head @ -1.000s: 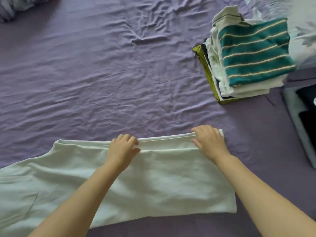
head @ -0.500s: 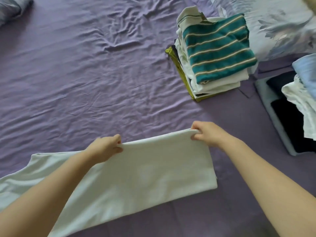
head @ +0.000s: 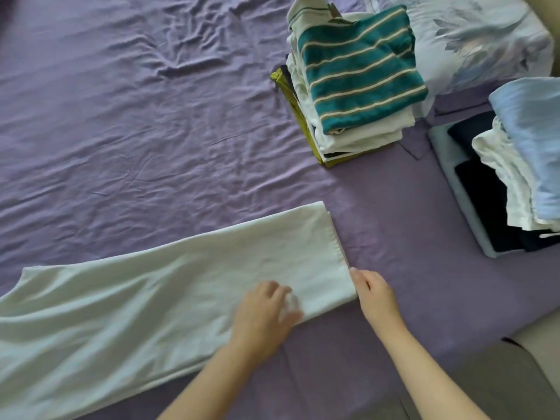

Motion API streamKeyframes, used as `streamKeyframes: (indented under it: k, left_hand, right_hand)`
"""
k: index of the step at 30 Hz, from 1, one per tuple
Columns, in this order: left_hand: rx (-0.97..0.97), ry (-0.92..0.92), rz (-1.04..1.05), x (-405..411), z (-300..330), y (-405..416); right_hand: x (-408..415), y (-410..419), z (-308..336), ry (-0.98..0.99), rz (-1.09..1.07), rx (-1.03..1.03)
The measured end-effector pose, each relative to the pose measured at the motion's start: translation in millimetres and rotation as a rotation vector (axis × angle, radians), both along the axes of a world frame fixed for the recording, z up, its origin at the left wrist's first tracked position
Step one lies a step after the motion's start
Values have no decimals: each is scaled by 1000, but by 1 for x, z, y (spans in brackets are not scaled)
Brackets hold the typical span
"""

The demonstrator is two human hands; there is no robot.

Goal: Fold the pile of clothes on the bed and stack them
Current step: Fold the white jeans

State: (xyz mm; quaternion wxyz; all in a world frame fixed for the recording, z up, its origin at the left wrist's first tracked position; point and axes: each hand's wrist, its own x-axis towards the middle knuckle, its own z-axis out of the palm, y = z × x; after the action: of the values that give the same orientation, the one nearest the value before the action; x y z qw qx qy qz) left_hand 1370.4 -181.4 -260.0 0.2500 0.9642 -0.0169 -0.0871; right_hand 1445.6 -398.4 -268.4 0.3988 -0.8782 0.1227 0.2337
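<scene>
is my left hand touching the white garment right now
Touching. The head view shows the left hand lying flat on the white garment near its right end, fingers blurred.

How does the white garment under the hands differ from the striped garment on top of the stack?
The white garment is plain, and the striped garment is teal with pale stripes. The white one lies long and low on the sheet; the striped one is folded compact and sits on the stack. Both lie flat.
</scene>
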Motion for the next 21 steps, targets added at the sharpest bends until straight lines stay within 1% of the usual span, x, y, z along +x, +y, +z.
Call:
streamKeyframes:
  k: [1, 2, 3, 5, 6, 9, 10, 12, 14, 16, 17, 19, 20, 21]
  left_hand:
    - [4, 103, -31, -8, 0, -15]
    - [47, 172, -39, -12, -2, -26]
    - [80, 199, -25, -11, -4, -35]
    - [46, 199, 63, 0, -8, -42]
    - [-23, 217, 151, 7, -8, -42]
    - [-362, 329, 562, 31, -3, -18]
    - [-451, 354, 658, 36, 0, -7]
    - [-538, 438, 717, 42, 6, 10]
    - [-611, 490, 686, 44, 11, 17]
    - [-639, 496, 611, 46, 17, 15]
    - [-623, 497, 555, 46, 18, 12]
    - [-533, 483, 412, 43, 20, 1]
    - [-478, 478, 323, 40, 17, -5]
    - [-428, 477, 217, 34, 14, -14]
  right_hand:
    - [-7, -3, 0, 45, -18, 47]
    - [-13, -6, 0, 83, -22, 82]
    - [-16, -8, 0, 105, -13, 97]
    - [-16, -10, 1, 103, -4, 100]
    - [-14, -11, 2, 90, -14, 109]
    - [-11, -13, 5, 108, -62, 171]
    - [-12, -13, 6, 123, -51, 170]
    - [-18, -11, 6, 143, -14, 141]
    - [-24, -9, 7, 150, -15, 129]
    - [-28, -11, 9, 130, 2, 89]
    - [-30, -14, 8, 115, 12, 43]
    - [-35, -18, 5, 96, 23, -118]
    - [-38, -18, 3, 87, 29, -196]
    - [-42, -16, 1, 68, 21, -223]
